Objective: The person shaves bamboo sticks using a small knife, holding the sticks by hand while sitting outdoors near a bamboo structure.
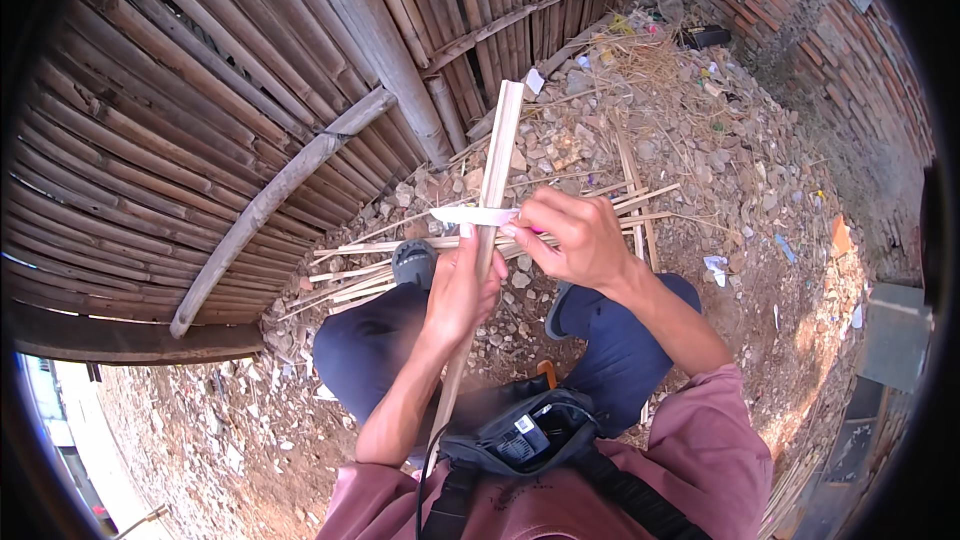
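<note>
A long, pale split wooden strip (500,145), bamboo-like, slants up and away from my lap, its lower end passing beside the bag at my waist. My left hand (462,290) is closed round its middle, with the thumb pointing up near the blade. In my right hand (575,235) is a small knife (468,215); its whitish blade lies across the strip just above my left thumb, tip to the left. A bit of pink shows between my right fingers, and the rest of the handle is hidden.
More cut strips (350,275) lie on the stony ground around my sandals (413,262). A bamboo slat wall (150,160) with thick poles rises at left. A brick wall (830,50) stands at right. An open grey waist bag (525,430) sits at my front.
</note>
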The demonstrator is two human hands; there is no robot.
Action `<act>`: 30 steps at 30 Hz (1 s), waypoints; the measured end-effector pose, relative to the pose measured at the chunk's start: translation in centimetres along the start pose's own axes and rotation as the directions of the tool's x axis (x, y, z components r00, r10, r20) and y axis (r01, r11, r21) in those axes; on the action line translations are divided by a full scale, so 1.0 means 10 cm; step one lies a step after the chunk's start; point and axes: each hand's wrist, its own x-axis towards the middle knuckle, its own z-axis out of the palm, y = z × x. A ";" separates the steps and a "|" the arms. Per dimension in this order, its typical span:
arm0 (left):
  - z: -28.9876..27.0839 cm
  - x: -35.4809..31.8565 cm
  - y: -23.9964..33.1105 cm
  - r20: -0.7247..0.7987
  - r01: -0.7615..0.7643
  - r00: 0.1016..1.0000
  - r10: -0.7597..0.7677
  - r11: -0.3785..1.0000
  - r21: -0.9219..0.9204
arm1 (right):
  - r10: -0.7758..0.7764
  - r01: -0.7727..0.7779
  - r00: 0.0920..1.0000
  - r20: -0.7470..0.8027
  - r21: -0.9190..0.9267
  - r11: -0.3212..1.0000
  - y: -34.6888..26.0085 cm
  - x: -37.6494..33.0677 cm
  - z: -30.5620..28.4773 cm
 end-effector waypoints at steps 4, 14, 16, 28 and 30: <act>0.03 0.00 -0.04 -0.006 -0.056 0.998 0.056 0.998 0.008 | -0.005 0.004 0.998 0.060 0.029 1.000 0.08 0.00 -0.01; 0.03 0.00 -0.03 -0.055 -0.003 0.998 0.004 1.000 0.015 | -0.005 0.004 0.999 0.036 0.022 1.000 0.03 0.01 0.00; 0.03 0.00 -0.02 -0.065 0.019 0.998 -0.018 1.000 0.010 | -0.016 0.016 1.000 0.024 -0.011 1.000 0.00 0.00 -0.01; -0.02 0.02 0.05 -0.008 0.111 0.994 -0.110 0.994 0.021 | -0.041 0.042 0.999 0.011 -0.131 0.990 -0.02 0.02 -0.07; -0.03 0.04 0.03 0.010 0.131 0.991 -0.131 0.991 0.024 | -0.025 0.025 1.000 -0.004 -0.095 0.995 0.02 0.01 -0.05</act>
